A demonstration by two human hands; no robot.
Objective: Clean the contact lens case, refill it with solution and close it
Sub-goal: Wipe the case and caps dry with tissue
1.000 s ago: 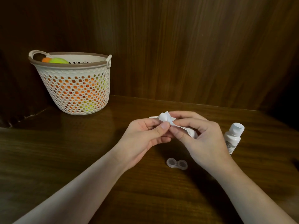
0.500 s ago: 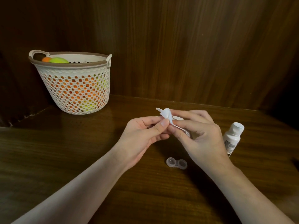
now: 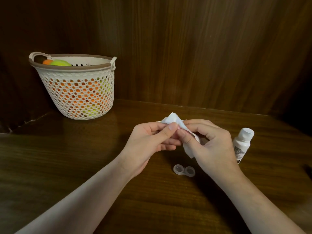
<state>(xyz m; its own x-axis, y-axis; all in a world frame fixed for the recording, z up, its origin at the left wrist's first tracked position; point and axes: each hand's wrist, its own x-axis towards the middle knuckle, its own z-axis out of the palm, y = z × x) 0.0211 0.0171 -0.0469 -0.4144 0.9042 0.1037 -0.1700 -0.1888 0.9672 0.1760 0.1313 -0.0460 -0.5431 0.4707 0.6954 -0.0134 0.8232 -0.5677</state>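
Observation:
A clear two-well contact lens case (image 3: 184, 171) lies without caps on the wooden table, just below my hands. Both hands hover above it and pinch a crumpled white tissue (image 3: 172, 120). My left hand (image 3: 148, 142) holds the tissue's upper bunch between thumb and fingers. My right hand (image 3: 209, 142) pinches the tissue from the right, and a flap hangs under its thumb. Whether a cap is wrapped inside the tissue is hidden. A white solution bottle (image 3: 242, 144) with a white cap stands right of my right hand.
A white perforated basket (image 3: 76, 92) with a brown rim stands at the back left, with orange and green balls inside. Dark wooden panels wall the back and sides. The wooden table (image 3: 67, 166) spreads out to the left and front.
The tissue has been turned and bunched between my fingers; its upper fold has grown and a flap now hangs below my right thumb. Case and bottle have not moved.

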